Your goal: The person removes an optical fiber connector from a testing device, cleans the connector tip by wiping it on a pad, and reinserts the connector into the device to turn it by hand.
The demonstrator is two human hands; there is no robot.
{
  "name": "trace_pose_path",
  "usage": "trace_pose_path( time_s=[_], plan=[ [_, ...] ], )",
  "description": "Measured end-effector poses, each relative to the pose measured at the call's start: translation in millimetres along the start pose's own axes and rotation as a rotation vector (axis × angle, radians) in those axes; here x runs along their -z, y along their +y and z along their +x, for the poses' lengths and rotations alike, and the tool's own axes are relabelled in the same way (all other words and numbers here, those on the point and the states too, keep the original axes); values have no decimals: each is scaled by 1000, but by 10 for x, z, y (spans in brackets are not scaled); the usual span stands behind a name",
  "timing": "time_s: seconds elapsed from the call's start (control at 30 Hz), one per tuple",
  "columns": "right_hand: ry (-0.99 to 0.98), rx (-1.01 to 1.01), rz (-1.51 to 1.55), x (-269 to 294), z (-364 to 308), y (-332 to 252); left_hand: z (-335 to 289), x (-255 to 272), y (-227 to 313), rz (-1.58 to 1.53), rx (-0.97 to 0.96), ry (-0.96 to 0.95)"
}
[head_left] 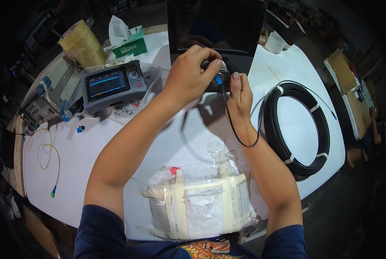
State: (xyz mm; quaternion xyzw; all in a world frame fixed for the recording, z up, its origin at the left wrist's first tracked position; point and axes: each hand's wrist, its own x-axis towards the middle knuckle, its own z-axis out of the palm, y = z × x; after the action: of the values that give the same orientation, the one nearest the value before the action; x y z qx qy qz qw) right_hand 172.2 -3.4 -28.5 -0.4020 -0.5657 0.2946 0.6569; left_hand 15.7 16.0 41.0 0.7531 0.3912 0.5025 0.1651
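A blue-ended connector [219, 80] on a thin black cable [228, 113] stands between my hands, in front of the dark screen. My left hand [192, 71] is closed in a pinch just above it, by a small pale round part [222, 68]; what the fingertips grip is partly hidden. My right hand [240, 93] is curled beside the connector, thumb upward, and its grip is hidden too. From the connector the cable droops in a loop across my right wrist. On the right lies a tied coil of black cable [270, 125], its other blue-tipped end loose.
A handheld tester with a lit screen [106, 82] sits left, by a clear plastic box [152, 101]. Behind are tape rolls [83, 43] and a green tissue box [132, 43]. A yellow fibre cord [50, 149] lies left. A taped, plastic-wrapped bundle [203, 207] lies closest to me.
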Motion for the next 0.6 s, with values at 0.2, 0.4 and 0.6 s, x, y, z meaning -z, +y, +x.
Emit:
trace_pose_path(
  time_s=[0.2,0.4,0.6],
  plan=[
    [35,25,46,-41,4,2,13,45,-14,9,19,-40],
    [50,118,65,-2,25,129,13,10,63,33,30,2],
    [22,67,79,-21,8,56,-2,3,68,77,31,33]
  ],
)
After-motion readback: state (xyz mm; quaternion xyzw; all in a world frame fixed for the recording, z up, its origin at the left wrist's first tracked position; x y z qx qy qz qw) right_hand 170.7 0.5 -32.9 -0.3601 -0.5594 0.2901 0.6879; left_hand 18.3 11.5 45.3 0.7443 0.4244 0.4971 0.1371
